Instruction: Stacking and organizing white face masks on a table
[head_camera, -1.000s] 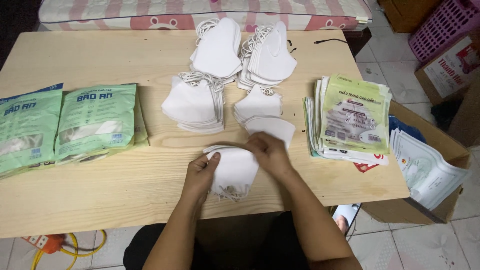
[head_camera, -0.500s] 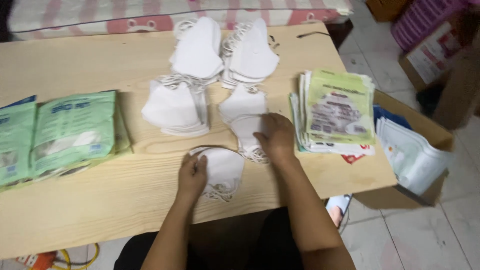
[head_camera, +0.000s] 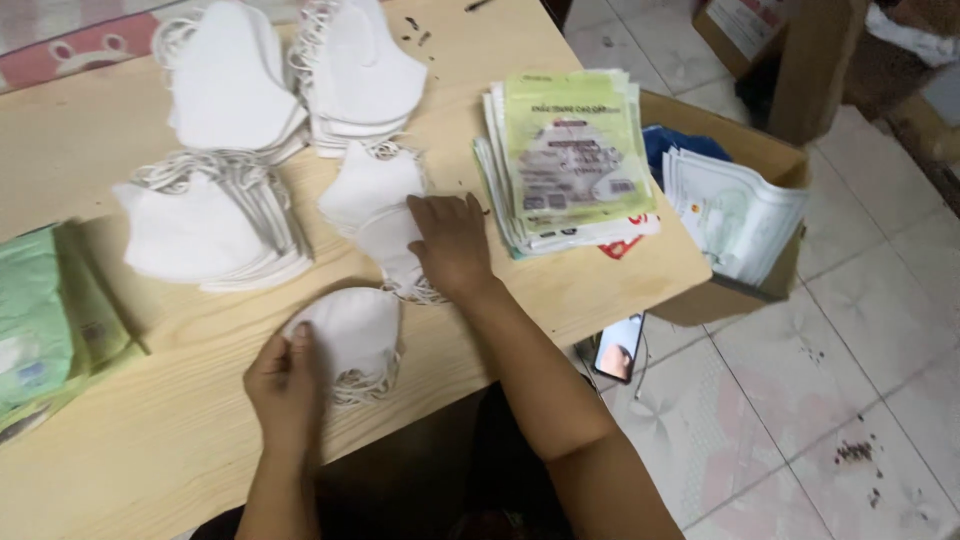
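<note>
My left hand (head_camera: 283, 385) holds a small stack of folded white masks (head_camera: 350, 330) near the front edge of the wooden table (head_camera: 100, 450). My right hand (head_camera: 450, 243) rests flat on another white mask (head_camera: 388, 240) a little farther back, its fingers spread over it. Just behind lies a further loose mask (head_camera: 368, 180). Three bigger piles of white masks with ear loops stand behind: one at the left (head_camera: 205, 235), and two at the back (head_camera: 230, 85) (head_camera: 360, 65).
A stack of green and white printed bags (head_camera: 570, 150) lies at the table's right end. Green sealed packs (head_camera: 40, 320) sit at the left edge. A cardboard box (head_camera: 740, 150) with more bags stands on the tiled floor, with a phone (head_camera: 618, 348) nearby.
My right hand has left the front stack and moved back and right onto another mask. The left hand stays on the front stack. The camera has swung to the right.
</note>
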